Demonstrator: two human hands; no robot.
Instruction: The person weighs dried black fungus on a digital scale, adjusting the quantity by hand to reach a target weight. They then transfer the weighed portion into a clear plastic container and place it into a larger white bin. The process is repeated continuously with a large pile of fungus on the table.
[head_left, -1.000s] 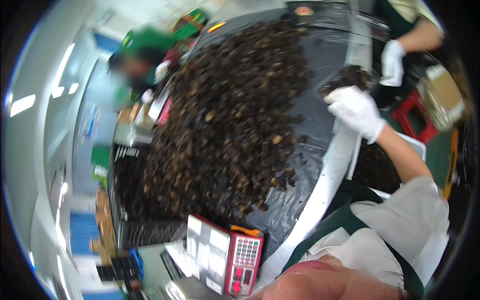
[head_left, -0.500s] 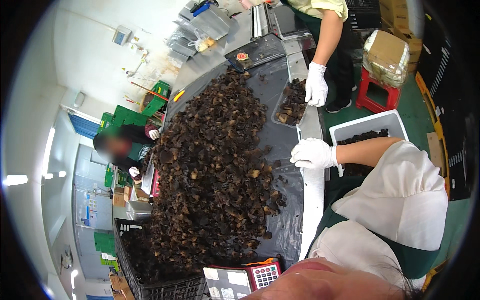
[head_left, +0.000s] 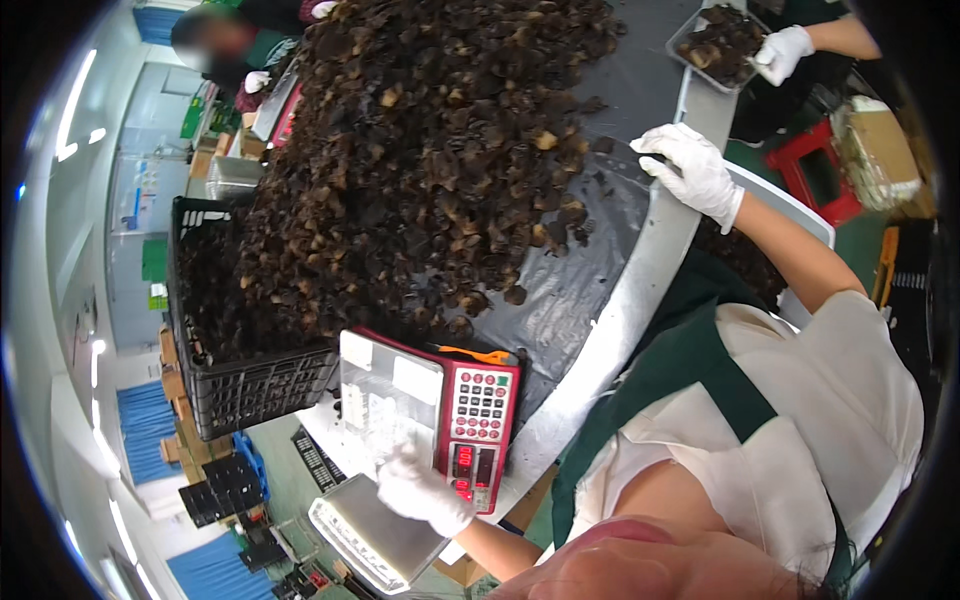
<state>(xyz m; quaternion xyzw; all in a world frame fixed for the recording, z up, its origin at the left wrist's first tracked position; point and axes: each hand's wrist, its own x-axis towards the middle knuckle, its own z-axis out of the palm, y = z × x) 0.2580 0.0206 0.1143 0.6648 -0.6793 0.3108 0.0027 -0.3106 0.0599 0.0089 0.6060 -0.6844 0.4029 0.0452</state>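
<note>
Along the left side of the tabletop (head_left: pixel 545 318), a black slatted crate (head_left: pixel 265 392) stands with dark dried pieces inside. Just right of it, a stack of clear trays (head_left: pixel 375 535) sits below the scale. Over these trays and near the plate's edge is the gloved left hand (head_left: pixel 425 490), fingers loosely curled; glare hides the tips, so I cannot tell whether it grips anything. Good handling here, I judge, means lifting a nested tray by its rim, and keeping the glove off the plate so that it adds no weight.

The red-framed scale (head_left: pixel 480 400) has pale stickers on its plate, too washed out to read, small marked keys and lit red digits. Behind it, the dark fungus-like pieces (head_left: pixel 430 150) spread in a broad heap. An orange handle (head_left: pixel 478 353) lies beside the scale.

Farther right, the gloved right hand (head_left: pixel 690 175) hovers by the metal edge, fingers bent, thumb apart, nothing visible between them. Beyond it, a co-worker's hand (head_left: pixel 783 53) touches a filled clear tray (head_left: pixel 697 70). A white bin (head_left: pixel 790 200) stands below the right forearm.
</note>
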